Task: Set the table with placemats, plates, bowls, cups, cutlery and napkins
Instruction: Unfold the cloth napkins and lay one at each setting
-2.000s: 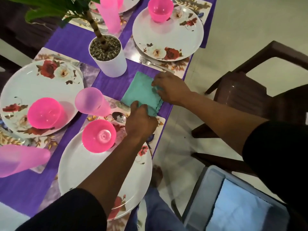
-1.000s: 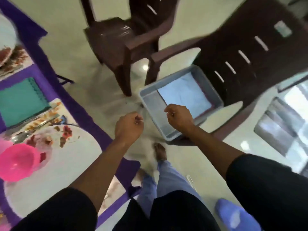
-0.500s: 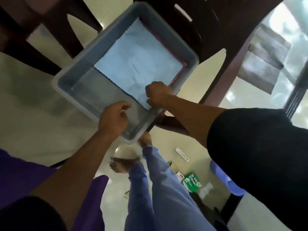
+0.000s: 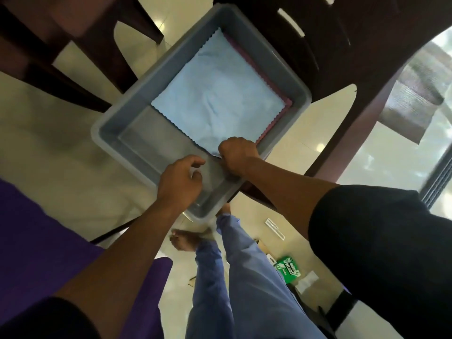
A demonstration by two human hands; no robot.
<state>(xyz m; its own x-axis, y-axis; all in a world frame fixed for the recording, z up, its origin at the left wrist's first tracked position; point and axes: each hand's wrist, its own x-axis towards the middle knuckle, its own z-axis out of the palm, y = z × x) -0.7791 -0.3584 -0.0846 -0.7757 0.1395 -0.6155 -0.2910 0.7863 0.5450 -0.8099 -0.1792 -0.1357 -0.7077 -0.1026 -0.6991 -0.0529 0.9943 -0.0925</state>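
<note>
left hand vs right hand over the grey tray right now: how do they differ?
1. The right hand pinches the near corner of the light blue cloth napkin; the left hand holds nothing.
2. The right hand is a tight fist; the left hand's fingers are loosely curled.
3. The right hand is at the napkin's edge; the left hand is over the bare floor of the grey plastic tray.

Both reach into the tray, close together.

White lettering is seen on a green package (image 4: 288,267) lying on the floor, lower right of centre of the frame. The print is upside down and blurred; the words cannot be made out with certainty. No other text, number or sign is legible.
</note>
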